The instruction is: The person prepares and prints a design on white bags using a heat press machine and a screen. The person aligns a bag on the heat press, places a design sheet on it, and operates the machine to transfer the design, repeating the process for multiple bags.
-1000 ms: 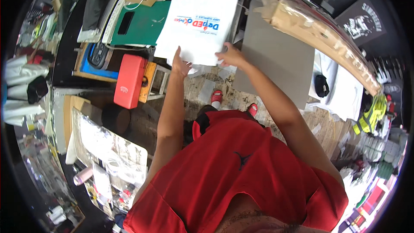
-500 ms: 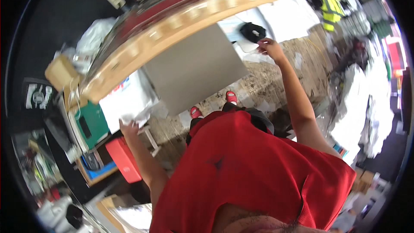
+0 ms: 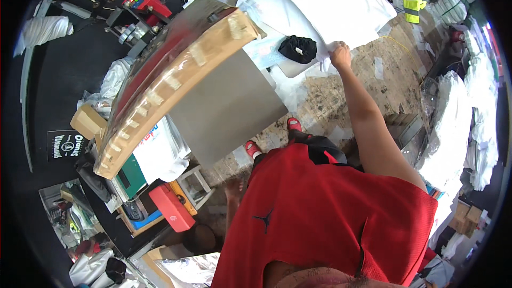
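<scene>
My right hand is closed on the near edge of a white cloth, which lies spread over a flat surface at the top. Just left of that hand, a bundled black cloth with a small white tag sits on a pale rounded board. My left hand hangs low beside my body, small and dim in the picture. Its fingers look loosely apart, with nothing visible in them. A flat grey-brown plate lies between the hands, partly under a large raised panel with a taped tan edge.
A printed white plastic bag lies at left, above a red box and a small white stool frame. Plastic-wrapped white bundles line the right side. A yellow cord crosses the worn floor.
My right hand has gone from beside the black cloth to the white cloth's edge and taken hold. My left hand has dropped from near the plastic bag to my side. The view has shifted.
</scene>
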The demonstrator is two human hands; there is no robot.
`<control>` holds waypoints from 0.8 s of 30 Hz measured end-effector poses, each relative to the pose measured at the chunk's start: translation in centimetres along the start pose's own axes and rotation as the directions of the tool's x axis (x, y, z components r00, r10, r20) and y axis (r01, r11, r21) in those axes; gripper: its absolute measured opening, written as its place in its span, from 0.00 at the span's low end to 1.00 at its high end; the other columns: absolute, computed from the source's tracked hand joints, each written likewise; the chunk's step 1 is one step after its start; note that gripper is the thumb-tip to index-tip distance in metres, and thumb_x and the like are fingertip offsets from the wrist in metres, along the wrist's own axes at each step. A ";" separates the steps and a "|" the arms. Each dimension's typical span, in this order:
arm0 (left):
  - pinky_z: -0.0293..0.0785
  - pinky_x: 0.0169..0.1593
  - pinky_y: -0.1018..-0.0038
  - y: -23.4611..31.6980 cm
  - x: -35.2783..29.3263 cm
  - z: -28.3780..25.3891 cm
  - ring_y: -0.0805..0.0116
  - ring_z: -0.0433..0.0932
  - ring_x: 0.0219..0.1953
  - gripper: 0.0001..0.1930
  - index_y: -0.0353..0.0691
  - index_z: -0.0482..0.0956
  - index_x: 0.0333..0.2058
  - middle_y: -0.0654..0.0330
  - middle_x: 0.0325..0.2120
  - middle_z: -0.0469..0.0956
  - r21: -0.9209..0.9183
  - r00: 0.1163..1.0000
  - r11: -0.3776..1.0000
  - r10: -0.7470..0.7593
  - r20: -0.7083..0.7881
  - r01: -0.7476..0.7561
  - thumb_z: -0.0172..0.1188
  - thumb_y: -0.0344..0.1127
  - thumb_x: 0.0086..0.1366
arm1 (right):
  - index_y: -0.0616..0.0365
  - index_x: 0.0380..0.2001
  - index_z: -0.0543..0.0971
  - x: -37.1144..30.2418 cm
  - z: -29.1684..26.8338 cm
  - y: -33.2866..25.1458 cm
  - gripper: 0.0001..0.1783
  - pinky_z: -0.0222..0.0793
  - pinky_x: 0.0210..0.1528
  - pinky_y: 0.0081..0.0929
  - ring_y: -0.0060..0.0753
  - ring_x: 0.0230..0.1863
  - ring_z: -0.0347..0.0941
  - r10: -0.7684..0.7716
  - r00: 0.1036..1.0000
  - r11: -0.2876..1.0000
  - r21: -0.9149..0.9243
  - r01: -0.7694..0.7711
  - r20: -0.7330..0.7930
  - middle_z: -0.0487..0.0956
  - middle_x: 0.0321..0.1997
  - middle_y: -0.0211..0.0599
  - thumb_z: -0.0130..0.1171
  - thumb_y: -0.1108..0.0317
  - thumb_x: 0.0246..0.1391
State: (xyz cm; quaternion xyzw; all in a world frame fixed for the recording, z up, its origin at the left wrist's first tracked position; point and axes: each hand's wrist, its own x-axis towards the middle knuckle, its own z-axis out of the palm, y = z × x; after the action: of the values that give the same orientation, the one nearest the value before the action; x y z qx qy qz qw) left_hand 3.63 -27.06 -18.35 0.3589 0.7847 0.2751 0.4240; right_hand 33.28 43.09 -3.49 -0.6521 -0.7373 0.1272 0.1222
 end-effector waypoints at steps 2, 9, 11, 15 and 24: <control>0.77 0.34 0.75 5.8 -1.1 1.4 0.73 0.79 0.29 0.16 0.33 0.80 0.46 0.58 0.33 0.82 -0.057 0.969 0.970 -0.241 -0.047 0.238 0.57 0.41 0.70 | 0.59 0.52 0.80 0.6 0.7 0.2 0.26 0.66 0.64 0.46 0.58 0.62 0.68 -0.022 0.999 1.000 0.001 0.022 0.026 0.75 0.60 0.53 0.67 0.60 0.51; 0.76 0.39 0.72 18.4 0.9 -1.6 0.71 0.78 0.31 0.19 0.33 0.80 0.43 0.61 0.31 0.82 -0.090 0.916 0.911 -0.398 0.057 0.402 0.59 0.47 0.70 | 0.53 0.41 0.86 2.0 -1.7 2.4 0.17 0.75 0.50 0.50 0.63 0.43 0.80 0.046 0.990 0.986 0.163 -0.024 -0.132 0.82 0.39 0.60 0.51 0.66 0.53; 0.75 0.40 0.73 20.2 2.5 -2.6 0.72 0.78 0.33 0.19 0.33 0.80 0.43 0.61 0.32 0.81 -0.054 0.926 0.940 -0.322 0.197 0.338 0.60 0.47 0.69 | 0.51 0.39 0.87 2.3 -4.0 0.7 0.17 0.75 0.50 0.48 0.61 0.42 0.80 0.079 0.966 0.976 0.217 -0.024 -0.246 0.83 0.37 0.58 0.51 0.67 0.51; 0.73 0.46 0.74 28.8 7.6 -4.0 0.73 0.78 0.38 0.18 0.35 0.80 0.44 0.62 0.36 0.81 -0.053 0.941 0.999 0.025 0.337 -0.008 0.59 0.47 0.71 | 0.50 0.38 0.87 -0.1 -13.1 -0.1 0.14 0.77 0.43 0.44 0.56 0.37 0.82 -0.049 0.930 0.975 0.183 0.123 -0.364 0.84 0.34 0.51 0.56 0.68 0.53; 0.75 0.51 0.67 52.0 16.3 -1.4 0.68 0.77 0.51 0.33 0.31 0.71 0.58 0.54 0.48 0.79 -0.774 0.834 0.575 0.267 0.483 0.264 0.57 0.58 0.70 | 0.52 0.41 0.87 -20.9 -24.3 -8.2 0.22 0.77 0.44 0.39 0.48 0.41 0.81 -0.612 0.786 0.778 0.241 0.580 0.088 0.85 0.41 0.44 0.56 0.79 0.40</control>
State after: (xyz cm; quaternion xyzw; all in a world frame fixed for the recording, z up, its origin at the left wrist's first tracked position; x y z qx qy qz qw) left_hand 13.34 16.45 13.02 0.1858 0.4098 0.4895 0.7470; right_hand 36.57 22.09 21.83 -0.3561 -0.8966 0.2082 0.1612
